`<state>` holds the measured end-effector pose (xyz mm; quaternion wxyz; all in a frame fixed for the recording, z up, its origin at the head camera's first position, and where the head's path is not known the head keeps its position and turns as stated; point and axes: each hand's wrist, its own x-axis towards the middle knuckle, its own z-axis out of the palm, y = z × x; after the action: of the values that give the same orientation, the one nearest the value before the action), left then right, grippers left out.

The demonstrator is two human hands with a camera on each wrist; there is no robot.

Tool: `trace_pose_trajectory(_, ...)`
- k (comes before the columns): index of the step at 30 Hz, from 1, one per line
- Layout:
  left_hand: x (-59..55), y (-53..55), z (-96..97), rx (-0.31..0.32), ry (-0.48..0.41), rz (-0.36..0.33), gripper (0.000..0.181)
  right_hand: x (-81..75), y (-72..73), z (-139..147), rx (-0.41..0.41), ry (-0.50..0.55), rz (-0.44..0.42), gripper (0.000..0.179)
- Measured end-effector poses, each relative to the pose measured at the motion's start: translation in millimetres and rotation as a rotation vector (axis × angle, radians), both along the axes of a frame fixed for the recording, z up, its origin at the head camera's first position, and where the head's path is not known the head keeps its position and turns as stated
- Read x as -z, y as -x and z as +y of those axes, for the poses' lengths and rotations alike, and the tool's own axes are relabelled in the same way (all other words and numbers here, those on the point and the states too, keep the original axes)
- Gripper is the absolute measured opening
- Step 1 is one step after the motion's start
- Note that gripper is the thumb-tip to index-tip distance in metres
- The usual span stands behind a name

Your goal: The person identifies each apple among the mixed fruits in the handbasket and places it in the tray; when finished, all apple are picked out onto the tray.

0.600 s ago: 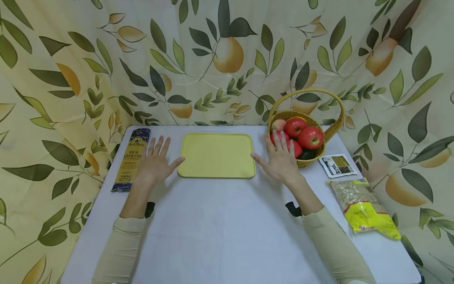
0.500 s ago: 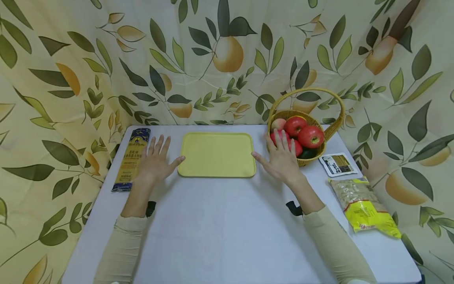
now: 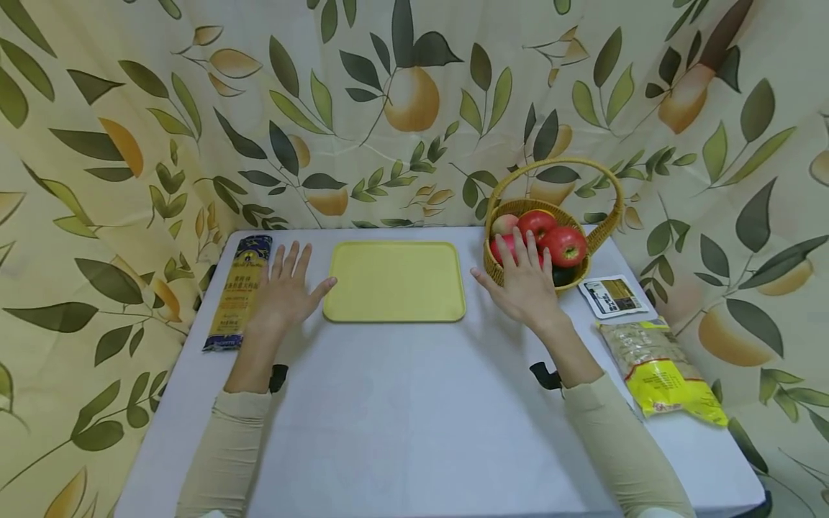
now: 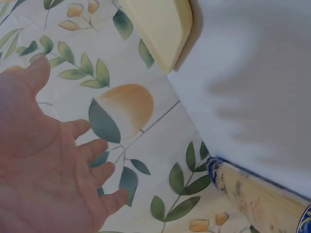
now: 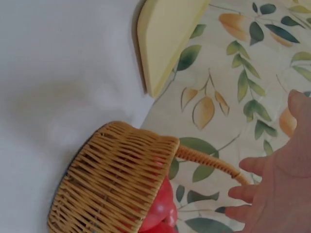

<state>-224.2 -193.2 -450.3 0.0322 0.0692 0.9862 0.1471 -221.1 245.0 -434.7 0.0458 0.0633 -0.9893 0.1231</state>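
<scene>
My left hand [image 3: 282, 298] hovers palm down with fingers spread, between a blue and gold pasta packet [image 3: 238, 293] and a yellow tray [image 3: 395, 282]. It holds nothing, and its fingers [image 4: 99, 150] look straight in the left wrist view. Over the front of a wicker basket [image 3: 570, 285] hangs my right hand [image 3: 526, 291], also spread and holding nothing. Several red apples [image 3: 565, 246] fill the basket, along with a paler fruit [image 3: 504, 224] and a dark green item partly covered by the hand. The right wrist view shows the basket's woven side [image 5: 112, 179] apart from the hand.
Right of the basket lies a small white-edged packet [image 3: 612, 296]. Nearer on that side rests a clear and yellow bag [image 3: 663, 370]. A white cloth covers the table [image 3: 401, 417]. Leaf-patterned curtain [image 3: 414, 165] closes in the back and sides.
My right hand has shifted slightly right, away from the tray's edge and further across the basket. The left hand has barely moved. The head view has turned a little.
</scene>
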Motion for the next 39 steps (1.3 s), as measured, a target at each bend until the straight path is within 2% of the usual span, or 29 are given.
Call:
trace_pose_trajectory(3,4.1,7.7,-1.5,0.014,-0.094,0.006,0.095,-0.3,1.6,4.9,0.008,0.012,0.023,0.098)
trace_pose_trajectory(7,10.2,17.8,-5.3,0.042,-0.268,0.011,0.090,-1.4,3.8,13.2,0.026,0.041,0.066,0.094)
trace_pose_trajectory(13,15.3,23.0,-12.1,0.026,-0.458,0.000,0.088,-5.9,7.9,25.6,0.060,0.086,0.122,0.088)
trace_pose_trajectory(19,18.6,27.9,-16.6,-0.004,-0.572,0.017,0.087,-16.4,10.0,40.4,0.078,0.196,0.179,0.082)
trace_pose_trajectory(23,20.9,29.7,-17.2,-0.015,-0.688,0.015,0.078,-23.1,11.3,54.8,0.098,0.268,0.207,0.081)
trace_pose_trajectory(29,28.8,33.7,-15.4,-0.012,-0.908,-0.001,0.074,-26.5,17.3,89.1,0.210,0.432,0.277,0.070)
trace_pose_trajectory(32,32.9,35.2,-14.3,-0.033,-0.991,-0.033,0.074,-26.9,18.9,104.5,0.271,0.516,0.262,0.065)
trace_pose_trajectory(35,36.4,35.6,-14.1,-0.072,-1.077,-0.064,0.070,-24.4,20.3,116.9,0.297,0.581,0.206,0.064)
trace_pose_trajectory(39,33.4,32.6,-12.8,-0.115,-1.204,-0.102,0.065,-17.9,24.5,133.3,0.317,0.649,0.143,0.058)
